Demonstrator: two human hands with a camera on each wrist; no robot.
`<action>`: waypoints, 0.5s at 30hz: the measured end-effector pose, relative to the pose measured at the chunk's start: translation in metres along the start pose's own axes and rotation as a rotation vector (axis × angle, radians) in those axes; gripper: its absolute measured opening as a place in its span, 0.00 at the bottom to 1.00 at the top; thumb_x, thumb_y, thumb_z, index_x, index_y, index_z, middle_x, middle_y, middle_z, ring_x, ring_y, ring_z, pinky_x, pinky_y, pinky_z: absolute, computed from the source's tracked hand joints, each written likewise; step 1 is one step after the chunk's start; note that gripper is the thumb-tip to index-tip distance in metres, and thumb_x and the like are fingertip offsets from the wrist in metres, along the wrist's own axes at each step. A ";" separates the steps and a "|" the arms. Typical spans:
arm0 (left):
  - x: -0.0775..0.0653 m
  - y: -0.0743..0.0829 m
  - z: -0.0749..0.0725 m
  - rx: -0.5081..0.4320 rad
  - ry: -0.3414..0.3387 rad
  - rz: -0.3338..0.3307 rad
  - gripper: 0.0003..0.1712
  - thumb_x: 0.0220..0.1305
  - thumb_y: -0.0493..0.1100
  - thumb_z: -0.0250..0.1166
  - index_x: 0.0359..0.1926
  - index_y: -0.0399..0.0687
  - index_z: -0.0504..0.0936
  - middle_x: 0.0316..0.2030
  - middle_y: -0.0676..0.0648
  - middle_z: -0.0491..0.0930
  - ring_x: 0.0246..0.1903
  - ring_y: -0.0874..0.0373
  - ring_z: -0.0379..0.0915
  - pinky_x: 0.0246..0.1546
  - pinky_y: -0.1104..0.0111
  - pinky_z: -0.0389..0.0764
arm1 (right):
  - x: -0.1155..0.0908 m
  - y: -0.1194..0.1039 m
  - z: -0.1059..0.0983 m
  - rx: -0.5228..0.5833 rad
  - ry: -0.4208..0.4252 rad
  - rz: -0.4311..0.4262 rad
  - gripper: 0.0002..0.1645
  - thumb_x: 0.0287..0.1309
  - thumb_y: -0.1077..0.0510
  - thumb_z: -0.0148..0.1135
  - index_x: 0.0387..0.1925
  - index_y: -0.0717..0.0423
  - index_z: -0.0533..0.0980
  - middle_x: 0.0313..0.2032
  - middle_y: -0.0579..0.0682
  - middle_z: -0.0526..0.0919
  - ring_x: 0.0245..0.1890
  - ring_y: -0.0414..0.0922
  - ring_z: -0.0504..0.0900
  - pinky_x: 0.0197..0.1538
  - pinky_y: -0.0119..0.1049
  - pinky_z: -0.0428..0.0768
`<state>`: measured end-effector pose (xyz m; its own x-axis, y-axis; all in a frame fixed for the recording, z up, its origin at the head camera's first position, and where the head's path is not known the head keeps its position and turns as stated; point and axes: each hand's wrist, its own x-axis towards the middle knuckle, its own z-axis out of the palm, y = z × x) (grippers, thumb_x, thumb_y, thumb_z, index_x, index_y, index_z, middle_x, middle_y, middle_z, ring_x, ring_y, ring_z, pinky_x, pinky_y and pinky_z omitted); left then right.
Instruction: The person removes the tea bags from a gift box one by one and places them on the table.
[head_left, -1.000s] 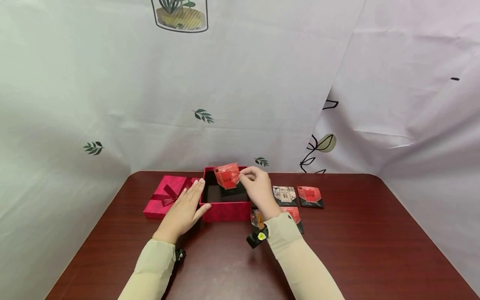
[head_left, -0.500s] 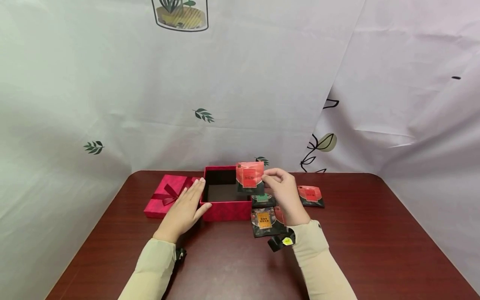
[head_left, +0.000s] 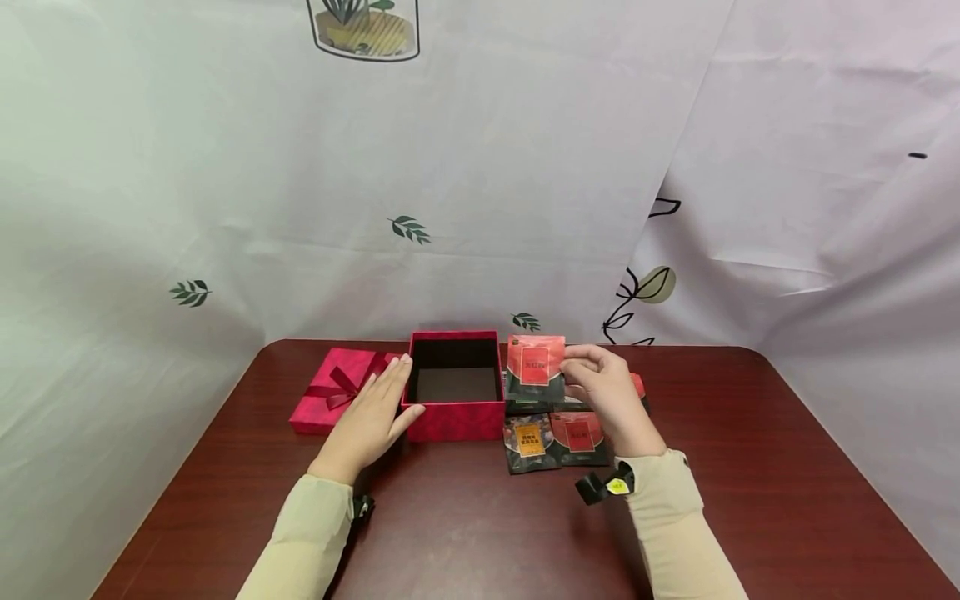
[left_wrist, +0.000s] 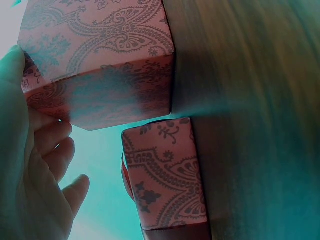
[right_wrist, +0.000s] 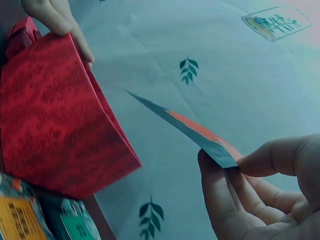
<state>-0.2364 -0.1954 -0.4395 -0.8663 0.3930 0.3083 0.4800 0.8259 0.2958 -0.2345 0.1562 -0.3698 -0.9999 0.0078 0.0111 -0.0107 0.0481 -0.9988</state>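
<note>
My right hand pinches the right edge of a red-and-black sachet between thumb and fingers, just right of the red gift box. In the right wrist view the sachet appears nearly edge-on. The lidless box has a dark interior with a bare bottom. Against its left side, my left hand lies with straight fingers reaching to the top rim. The left wrist view has those fingers touching a corner of the patterned box.
A red lid with a ribbon bow sits left of the box. To the right lie an orange-labelled sachet, a red sachet and others partly hidden behind the held one and my right hand. A printed curtain hangs behind the table.
The right hand has lifted the red sachet from over the box and carried it rightward, over the sachets on the table. The left hand has stayed in place.
</note>
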 end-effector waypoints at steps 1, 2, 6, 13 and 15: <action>0.000 0.000 0.000 -0.001 0.002 0.001 0.46 0.73 0.58 0.60 0.78 0.36 0.54 0.78 0.38 0.53 0.77 0.41 0.46 0.74 0.44 0.52 | -0.001 0.000 -0.003 -0.007 -0.008 -0.002 0.17 0.69 0.64 0.58 0.55 0.70 0.74 0.36 0.46 0.86 0.34 0.38 0.84 0.40 0.32 0.86; 0.000 0.000 0.000 0.000 0.002 0.000 0.46 0.72 0.58 0.60 0.78 0.36 0.54 0.78 0.38 0.53 0.77 0.41 0.46 0.74 0.44 0.52 | -0.002 0.000 -0.007 -0.020 -0.016 -0.005 0.18 0.69 0.64 0.58 0.56 0.71 0.74 0.37 0.47 0.87 0.35 0.38 0.84 0.41 0.33 0.86; 0.000 0.000 0.000 0.006 0.001 0.002 0.46 0.72 0.58 0.60 0.78 0.36 0.54 0.78 0.38 0.52 0.77 0.41 0.46 0.74 0.44 0.52 | -0.006 -0.002 -0.019 -0.038 -0.044 -0.001 0.21 0.68 0.64 0.58 0.59 0.72 0.72 0.38 0.47 0.87 0.36 0.37 0.85 0.42 0.33 0.86; 0.000 0.001 0.000 0.006 0.013 0.013 0.46 0.72 0.57 0.61 0.77 0.35 0.56 0.78 0.38 0.54 0.77 0.40 0.48 0.74 0.43 0.53 | -0.008 0.000 -0.045 -0.048 -0.098 0.002 0.24 0.69 0.66 0.55 0.62 0.76 0.67 0.37 0.45 0.86 0.36 0.37 0.85 0.42 0.33 0.86; 0.000 0.001 0.000 0.006 0.012 0.011 0.46 0.72 0.57 0.61 0.78 0.35 0.55 0.78 0.38 0.54 0.77 0.40 0.48 0.74 0.43 0.53 | -0.008 0.002 -0.053 -0.039 -0.116 0.001 0.24 0.68 0.67 0.55 0.61 0.78 0.66 0.36 0.44 0.86 0.36 0.37 0.85 0.41 0.34 0.87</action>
<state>-0.2359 -0.1948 -0.4393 -0.8593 0.3974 0.3220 0.4886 0.8238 0.2873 -0.2257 0.2089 -0.3691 -0.9942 -0.1076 0.0025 -0.0119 0.0865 -0.9962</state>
